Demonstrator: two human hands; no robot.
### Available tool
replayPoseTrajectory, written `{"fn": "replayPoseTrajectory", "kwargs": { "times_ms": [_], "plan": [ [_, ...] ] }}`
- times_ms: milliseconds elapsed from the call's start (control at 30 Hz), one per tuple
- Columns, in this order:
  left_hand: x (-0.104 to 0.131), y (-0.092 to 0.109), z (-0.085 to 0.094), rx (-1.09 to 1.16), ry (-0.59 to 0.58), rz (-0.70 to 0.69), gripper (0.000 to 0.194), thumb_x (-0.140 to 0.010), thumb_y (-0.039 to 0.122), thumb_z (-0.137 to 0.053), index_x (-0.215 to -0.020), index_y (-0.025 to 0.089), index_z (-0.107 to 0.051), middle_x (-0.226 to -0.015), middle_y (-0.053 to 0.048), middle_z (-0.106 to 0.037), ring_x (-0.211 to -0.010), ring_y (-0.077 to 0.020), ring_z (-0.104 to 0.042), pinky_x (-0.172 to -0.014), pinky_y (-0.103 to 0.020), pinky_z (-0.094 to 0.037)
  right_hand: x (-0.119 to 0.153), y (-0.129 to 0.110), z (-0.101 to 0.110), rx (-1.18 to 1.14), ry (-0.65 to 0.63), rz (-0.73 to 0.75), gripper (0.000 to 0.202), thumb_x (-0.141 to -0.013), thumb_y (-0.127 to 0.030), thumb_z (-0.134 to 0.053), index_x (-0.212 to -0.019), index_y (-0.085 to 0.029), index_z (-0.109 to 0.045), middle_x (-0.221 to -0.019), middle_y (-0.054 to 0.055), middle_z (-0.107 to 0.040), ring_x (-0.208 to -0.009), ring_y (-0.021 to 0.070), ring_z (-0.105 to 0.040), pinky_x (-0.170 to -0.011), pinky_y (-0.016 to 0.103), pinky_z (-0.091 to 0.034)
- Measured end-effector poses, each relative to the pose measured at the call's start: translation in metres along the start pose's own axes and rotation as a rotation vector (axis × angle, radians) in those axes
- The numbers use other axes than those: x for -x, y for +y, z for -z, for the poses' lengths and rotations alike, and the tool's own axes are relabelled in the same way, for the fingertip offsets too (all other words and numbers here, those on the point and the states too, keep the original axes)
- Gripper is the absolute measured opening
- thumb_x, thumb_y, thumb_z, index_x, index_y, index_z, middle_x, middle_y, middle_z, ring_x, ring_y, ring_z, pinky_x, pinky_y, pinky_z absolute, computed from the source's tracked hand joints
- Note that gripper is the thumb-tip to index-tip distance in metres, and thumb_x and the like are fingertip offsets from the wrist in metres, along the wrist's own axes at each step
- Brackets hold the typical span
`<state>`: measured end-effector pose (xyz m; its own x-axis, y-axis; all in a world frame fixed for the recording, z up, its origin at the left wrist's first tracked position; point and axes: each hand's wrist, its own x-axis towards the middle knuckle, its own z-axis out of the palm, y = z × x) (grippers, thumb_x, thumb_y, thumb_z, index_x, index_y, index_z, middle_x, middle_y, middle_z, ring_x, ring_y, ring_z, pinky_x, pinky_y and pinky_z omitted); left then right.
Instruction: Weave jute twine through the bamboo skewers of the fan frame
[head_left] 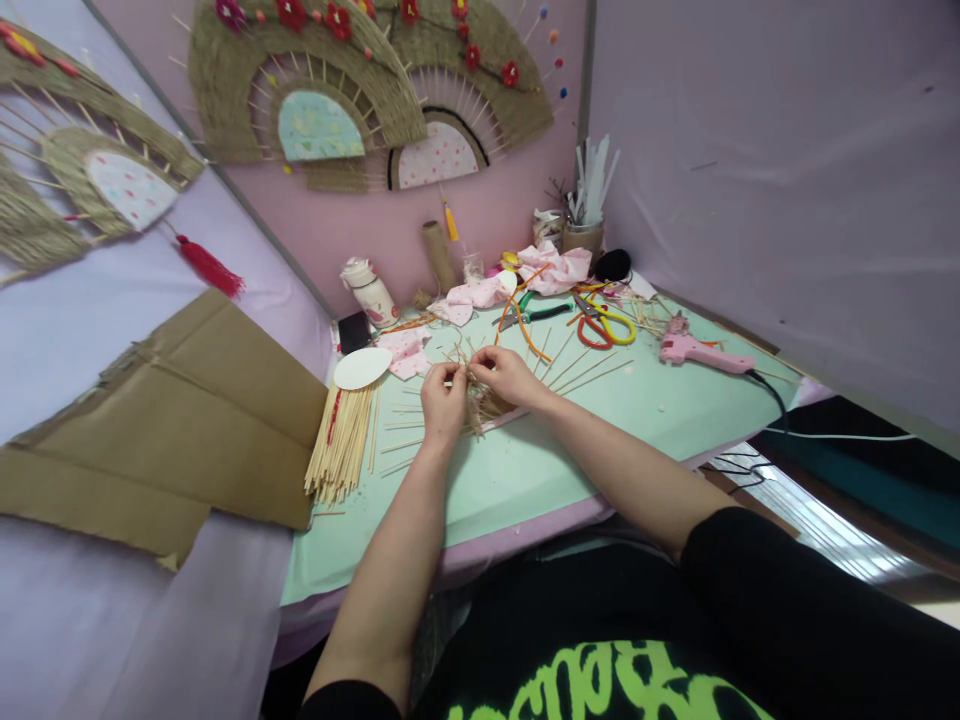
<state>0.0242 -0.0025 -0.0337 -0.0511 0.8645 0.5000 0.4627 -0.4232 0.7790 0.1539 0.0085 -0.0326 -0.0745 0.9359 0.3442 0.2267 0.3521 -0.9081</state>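
Note:
A small half-round fan frame of thin wooden sticks (574, 378) lies on the pale green tabletop, its sticks spreading out to the left, back and right. Brown twine (480, 405) is woven among the sticks near the centre, with frayed ends sticking up. My left hand (444, 395) pinches the twine just above the weave, thumb against fingers. Right beside it, my right hand (504, 375) is closed in a pinch on the twine too, its fingertips almost touching the left ones. The fingers hide the exact strand.
A bundle of sticks (341, 450) and a white oval card (363, 368) lie left, beside cardboard (187, 430). Behind are pliers (547, 312), yellow-handled scissors (616, 322), pink cloth (555, 268) and a bottle (370, 292). A pink glue gun (701, 350) lies right, its cord over the edge.

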Motion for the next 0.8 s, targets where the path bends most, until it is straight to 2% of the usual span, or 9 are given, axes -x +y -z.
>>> {"fn": "replayPoseTrajectory", "kwargs": {
  "times_ms": [300, 467, 633, 800],
  "plan": [
    [-0.0037, -0.0088, -0.0005, 0.056, 0.045, 0.068, 0.014, -0.077, 0.029, -0.056, -0.075, 0.016, -0.059, -0.076, -0.002, -0.06, -0.073, -0.0129, -0.054, -0.072, -0.026, -0.043, -0.0006, 0.0012, -0.0005, -0.037, 0.006, -0.024, 0.014, -0.072, -0.027, -0.053, -0.072, -0.014, -0.058, -0.068, 0.0, -0.059, -0.064, 0.0111, -0.052, -0.065, 0.025, -0.041],
    [-0.0036, -0.0078, -0.001, 0.081, 0.014, 0.042, 0.014, -0.077, 0.03, -0.056, -0.076, 0.016, -0.059, -0.078, -0.003, -0.059, -0.076, -0.0135, -0.054, -0.073, -0.026, -0.043, 0.0003, -0.003, 0.0007, -0.065, 0.013, -0.01, 0.017, -0.072, -0.03, -0.055, -0.075, -0.014, -0.06, -0.07, 0.001, -0.061, -0.066, 0.0115, -0.053, -0.068, 0.026, -0.042],
    [-0.0027, -0.0058, -0.0014, 0.086, -0.026, 0.044, 0.014, -0.077, 0.03, -0.055, -0.076, 0.016, -0.059, -0.079, -0.003, -0.06, -0.077, -0.0137, -0.054, -0.073, -0.026, -0.043, 0.0012, -0.0057, 0.0026, -0.058, 0.034, -0.004, 0.013, -0.07, -0.025, -0.054, -0.072, -0.014, -0.06, -0.068, 0.0, -0.06, -0.065, 0.0111, -0.053, -0.067, 0.025, -0.042],
    [-0.0034, -0.006, -0.0011, 0.116, 0.019, 0.112, 0.013, -0.076, 0.028, -0.055, -0.075, 0.015, -0.058, -0.074, -0.001, -0.059, -0.072, -0.0123, -0.053, -0.072, -0.025, -0.042, 0.0, -0.0023, 0.0013, -0.085, 0.017, -0.025, 0.012, -0.069, -0.025, -0.053, -0.071, -0.014, -0.058, -0.067, 0.0, -0.058, -0.064, 0.0108, -0.052, -0.065, 0.025, -0.041]
  ]
}}
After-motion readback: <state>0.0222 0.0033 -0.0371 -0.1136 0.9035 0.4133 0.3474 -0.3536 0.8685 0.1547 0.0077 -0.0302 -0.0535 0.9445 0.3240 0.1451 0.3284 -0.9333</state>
